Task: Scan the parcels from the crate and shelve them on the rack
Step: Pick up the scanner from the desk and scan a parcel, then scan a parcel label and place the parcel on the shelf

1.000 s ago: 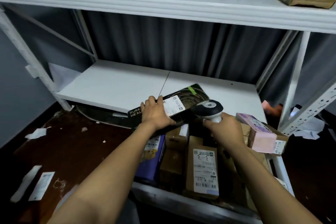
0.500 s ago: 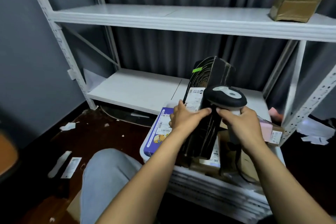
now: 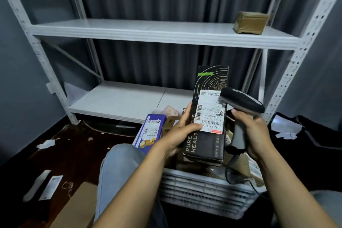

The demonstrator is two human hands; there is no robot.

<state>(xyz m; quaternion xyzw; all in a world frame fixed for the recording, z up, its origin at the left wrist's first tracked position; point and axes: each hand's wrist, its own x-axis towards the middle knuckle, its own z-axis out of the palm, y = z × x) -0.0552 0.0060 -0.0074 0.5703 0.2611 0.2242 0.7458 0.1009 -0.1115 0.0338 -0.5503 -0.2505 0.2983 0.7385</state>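
My left hand (image 3: 180,132) grips a tall black parcel (image 3: 209,140) upright above the white crate (image 3: 205,192), thumb on its white shipping label (image 3: 211,112). My right hand (image 3: 254,133) holds a grey barcode scanner (image 3: 240,103) by its handle, its head right at the label's upper right edge. A purple parcel (image 3: 150,131) and several brown boxes sit in the crate. The white rack (image 3: 148,31) stands behind, with one brown parcel (image 3: 249,22) on its upper shelf at the right.
The lower shelf (image 3: 118,100) is just beyond the crate. Paper scraps (image 3: 46,143) litter the dark floor on the left. A cardboard box (image 3: 77,207) lies at the bottom left by my knee (image 3: 120,157). Dark bags and papers (image 3: 288,129) sit to the right.
The black parcel came up out of the crate and turned upright with its label facing me. The scanner moved from above the crate to the label's right edge. My view pulled back.
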